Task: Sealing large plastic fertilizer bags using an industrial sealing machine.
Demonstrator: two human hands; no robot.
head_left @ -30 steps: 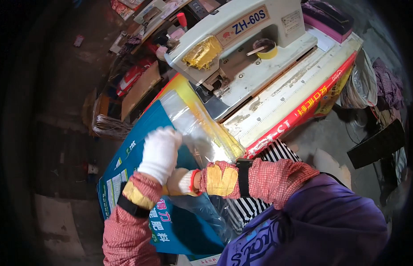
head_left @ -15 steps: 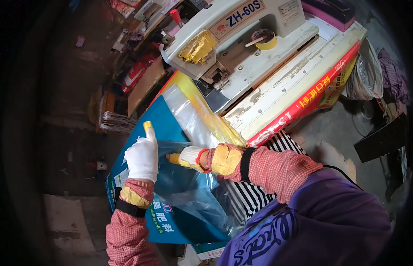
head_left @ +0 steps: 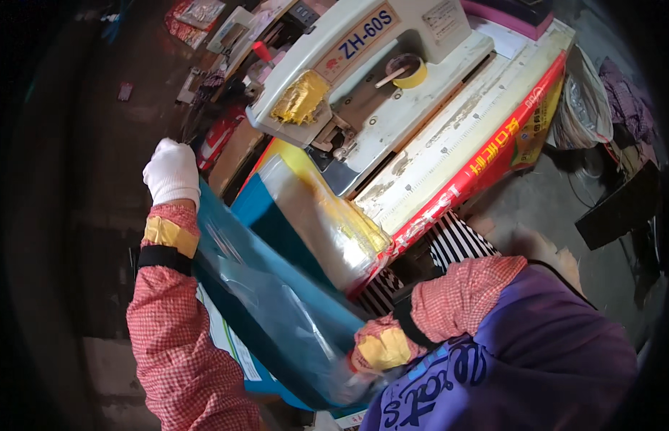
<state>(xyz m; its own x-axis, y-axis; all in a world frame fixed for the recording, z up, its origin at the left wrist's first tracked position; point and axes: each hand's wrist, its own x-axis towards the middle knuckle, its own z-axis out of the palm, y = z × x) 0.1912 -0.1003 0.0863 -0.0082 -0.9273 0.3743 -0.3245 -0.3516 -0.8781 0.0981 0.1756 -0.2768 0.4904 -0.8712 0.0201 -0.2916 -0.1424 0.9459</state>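
Observation:
In a white glove, my left hand (head_left: 171, 171) is closed on the upper left corner of a blue plastic bag (head_left: 218, 226). The bag is stretched slantwise from there toward my body. A clear plastic liner (head_left: 266, 294) lies along it. My right hand (head_left: 351, 381) is low, at the near end of the bag; motion blurs it and its fingers cannot be made out. Beyond the blue bag, another clear and yellow plastic bag (head_left: 316, 223) rests against the table's near edge, by a large sewing machine (head_left: 349, 57).
On the machine's bed sits a roll of yellow tape (head_left: 413, 75). Red and yellow sheeting (head_left: 485, 161) covers the table's front edge. At right are a white sack (head_left: 586, 100) and a dark panel (head_left: 622, 205). Black-and-white striped cloth (head_left: 457, 237) shows below the table.
My left hand has moved up and left and closed, lifting the bag's corner. My right hand has moved down toward my body. The bag now stretches between them; the view has shifted slightly.

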